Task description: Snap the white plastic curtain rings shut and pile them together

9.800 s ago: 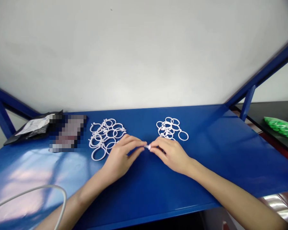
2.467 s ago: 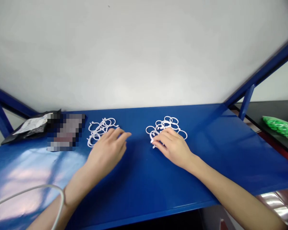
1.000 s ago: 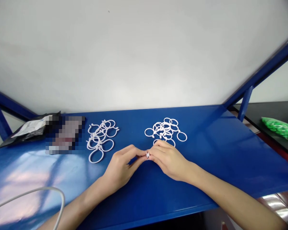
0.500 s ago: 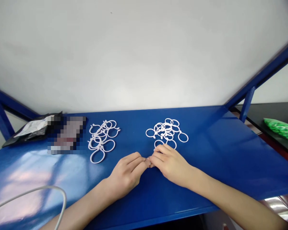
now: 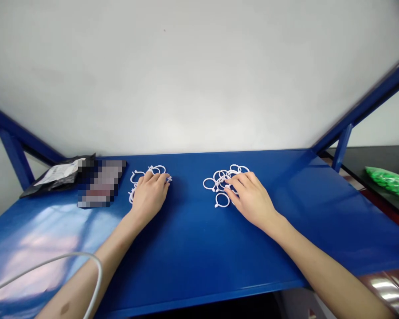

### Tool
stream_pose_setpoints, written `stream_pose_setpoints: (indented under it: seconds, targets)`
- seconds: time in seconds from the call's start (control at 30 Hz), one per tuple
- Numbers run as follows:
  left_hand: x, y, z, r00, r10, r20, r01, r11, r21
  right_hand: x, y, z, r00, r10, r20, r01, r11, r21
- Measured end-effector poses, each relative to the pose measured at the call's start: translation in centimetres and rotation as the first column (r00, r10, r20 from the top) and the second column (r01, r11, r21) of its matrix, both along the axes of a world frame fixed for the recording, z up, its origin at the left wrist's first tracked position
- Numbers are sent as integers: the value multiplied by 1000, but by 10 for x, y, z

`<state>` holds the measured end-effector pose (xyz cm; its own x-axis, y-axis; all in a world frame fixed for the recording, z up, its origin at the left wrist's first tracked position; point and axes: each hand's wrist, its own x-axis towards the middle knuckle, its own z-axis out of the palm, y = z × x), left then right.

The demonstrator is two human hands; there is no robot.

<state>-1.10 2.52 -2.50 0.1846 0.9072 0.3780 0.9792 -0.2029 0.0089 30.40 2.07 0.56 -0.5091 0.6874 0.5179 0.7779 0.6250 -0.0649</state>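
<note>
My left hand [image 5: 149, 192] lies palm down over the left pile of white plastic rings [image 5: 138, 178]. Its fingers are slightly apart, and the fingertips are partly hidden among the rings. Some of these rings show a gap with a small knob at the end. Over the right pile of white rings [image 5: 209, 183] rests my right hand [image 5: 252, 197], its fingers bent and apart, touching the pile's near right side. One ring with a small ball clasp [image 5: 222, 200] lies just left of the right thumb. Neither hand visibly holds a ring.
A black plastic parcel [image 5: 61, 173] and a blurred flat packet [image 5: 103, 184] lie at the left of the blue table [image 5: 193, 248]. A pale cable [image 5: 53, 259] crosses my left forearm. Blue frame bars [image 5: 342, 148] stand at both sides. A green bag [image 5: 390, 180] lies on a black surface at right.
My hands were together at the table's middle, pinching a small white piece. They have parted: the left moved up and left onto its pile, the right up and right onto the other.
</note>
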Motion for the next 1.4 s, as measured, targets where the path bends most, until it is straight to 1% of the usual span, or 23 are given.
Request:
stream_pose_setpoints:
  seconds: [0.07,0.1,0.17,0.2,0.27,0.33,0.37,0.4,0.43,0.5,0.6,0.73,0.83,0.93,1.03,1.17,1.23,1.3,1.4]
  targets:
    - [5,-1,3,988,-101,114,102,995,4,-2,-3,0,999,37,-32,-38,999,-27]
    - [10,-4,5,967,-161,199,164,986,0,-5,-5,1,996,62,-57,-64,997,-46]
    - [24,-14,12,883,-252,396,292,955,-43,-10,-11,1,985,124,-124,-135,987,-92]
    - [33,-20,16,827,-267,496,351,933,-83,-13,-14,0,974,159,-164,-178,977,-114]
    - [49,-35,23,703,-241,669,454,877,-161,-18,-20,-1,942,233,-241,-274,949,-157]
    - [61,-47,27,571,-192,798,552,810,-199,-22,-25,-3,909,280,-308,-352,912,-209]
    - [65,-51,29,520,-165,838,589,779,-212,-24,-26,-4,898,285,-335,-374,895,-242]
    - [68,-55,29,486,-141,862,614,758,-222,-25,-28,-4,893,277,-355,-384,881,-277]
    - [70,-57,29,469,-123,875,625,746,-231,-26,-29,-5,892,263,-367,-384,870,-310]
    - [71,-58,27,464,-106,879,619,749,-236,-28,-30,-4,897,234,-376,-373,855,-360]
    - [70,-57,22,453,-106,885,590,780,-209,-28,-31,-4,902,224,-368,-368,844,-389]
    - [71,-57,20,410,-98,907,525,838,-148,-27,-31,-3,906,257,-336,-380,845,-376]
    - [73,-57,20,408,-110,906,505,854,-124,-28,-32,-4,913,278,-300,-375,861,-343]
    - [75,-57,20,437,-174,883,509,857,-83,-28,-34,-6,917,302,-261,-371,885,-282]
    - [77,-60,19,444,-281,851,524,852,8,-28,-36,-7,914,320,-251,-380,890,-251]
    - [77,-64,18,449,-419,789,565,817,113,-26,-39,-8,898,369,-241,-422,877,-230]
    - [76,-65,17,469,-475,744,587,798,139,-25,-39,-7,893,392,-219,-437,872,-219]
    - [75,-65,17,492,-518,700,605,781,153,-25,-40,-7,894,404,-194,-440,872,-212]
    - [75,-65,20,514,-543,664,604,779,168,-27,-40,-5,897,400,-191,-434,878,-201]
